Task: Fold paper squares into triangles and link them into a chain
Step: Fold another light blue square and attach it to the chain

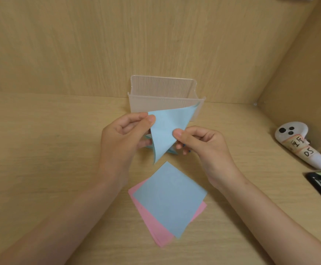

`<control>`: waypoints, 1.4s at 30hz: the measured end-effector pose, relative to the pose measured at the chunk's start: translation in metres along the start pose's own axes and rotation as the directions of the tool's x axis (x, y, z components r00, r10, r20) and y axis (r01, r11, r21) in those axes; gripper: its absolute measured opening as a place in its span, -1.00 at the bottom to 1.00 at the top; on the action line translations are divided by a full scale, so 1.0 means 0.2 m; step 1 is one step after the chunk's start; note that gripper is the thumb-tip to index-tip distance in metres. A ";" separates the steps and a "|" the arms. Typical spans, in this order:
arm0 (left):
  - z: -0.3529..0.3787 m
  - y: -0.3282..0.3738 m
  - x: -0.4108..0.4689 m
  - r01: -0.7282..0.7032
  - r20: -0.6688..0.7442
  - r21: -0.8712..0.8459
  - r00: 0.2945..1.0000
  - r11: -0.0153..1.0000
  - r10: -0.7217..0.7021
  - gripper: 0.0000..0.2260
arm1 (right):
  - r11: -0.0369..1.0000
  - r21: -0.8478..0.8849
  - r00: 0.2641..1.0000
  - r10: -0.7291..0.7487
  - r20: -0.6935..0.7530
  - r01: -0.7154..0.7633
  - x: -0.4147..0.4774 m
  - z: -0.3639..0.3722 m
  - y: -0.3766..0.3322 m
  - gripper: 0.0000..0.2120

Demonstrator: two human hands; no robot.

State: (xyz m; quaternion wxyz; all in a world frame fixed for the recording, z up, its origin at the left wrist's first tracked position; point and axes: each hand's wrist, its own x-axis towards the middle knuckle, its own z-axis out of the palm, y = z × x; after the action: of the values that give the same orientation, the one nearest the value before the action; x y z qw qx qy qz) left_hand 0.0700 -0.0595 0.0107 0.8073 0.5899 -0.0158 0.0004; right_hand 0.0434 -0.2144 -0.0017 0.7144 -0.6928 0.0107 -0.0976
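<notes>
Blue paper folded into a triangle [167, 131] is hanging in the air over the middle of the counter [41, 150], point down. Your left hand [123, 138] is pinching its upper left corner between thumb and curled fingers. Your right hand [203, 148] is pinching its right edge the same way. A scrap of more blue paper is peeking out behind it, too hidden to tell. A blue square [169, 197] is lying on pink sheets [155, 232] toward the near edge. A clear bin [163, 92] is standing at the back edge, and a white controller [299, 142] is lying near the back right corner.
</notes>
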 end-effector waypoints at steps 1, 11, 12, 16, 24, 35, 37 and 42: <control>0.00 0.01 0.01 -0.005 0.015 0.026 1.000 1.000 0.004 -0.94 | 1.000 -0.006 1.000 -0.004 0.001 0.004 0.00 -0.01 0.00 -0.85; -0.03 0.03 0.03 -0.091 0.134 0.228 0.989 0.969 0.062 -0.86 | 0.998 -0.061 0.999 -0.028 0.047 0.030 0.02 -0.03 -0.01 -0.87; -0.04 0.03 0.03 -0.082 0.144 0.233 0.988 0.969 0.049 -0.85 | 0.997 -0.069 0.998 -0.030 0.056 0.034 0.02 -0.03 -0.01 -0.86; -0.04 0.03 0.03 -0.079 0.142 0.250 0.989 0.965 0.044 -0.91 | 0.996 -0.081 0.997 -0.033 0.069 0.039 0.02 -0.04 -0.01 -0.86; -0.02 0.03 0.02 -0.065 0.141 0.200 0.989 0.978 0.037 -0.94 | 1.000 -0.030 0.996 0.006 0.085 -0.003 0.02 -0.04 -0.01 -0.88; -0.01 0.02 0.01 -0.032 0.094 0.160 0.995 0.987 0.017 -0.96 | 1.000 0.011 0.999 0.007 0.051 -0.008 0.01 -0.04 -0.01 -0.86; -0.01 0.02 0.01 -0.037 0.070 0.146 0.997 0.989 0.027 -0.97 | 1.000 0.014 0.998 0.015 0.062 -0.016 0.01 -0.03 -0.01 -0.84; -0.02 0.02 0.02 -0.013 0.068 0.118 0.998 0.993 0.005 -0.96 | 1.000 -0.008 0.999 0.000 0.045 0.000 0.01 -0.03 0.00 -0.90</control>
State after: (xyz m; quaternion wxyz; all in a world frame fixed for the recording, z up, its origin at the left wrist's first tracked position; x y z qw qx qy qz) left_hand 0.0742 -0.0548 0.0125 0.7698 0.6364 -0.0460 -0.0149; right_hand 0.0443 -0.2200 -0.0011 0.7116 -0.6978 -0.0050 -0.0820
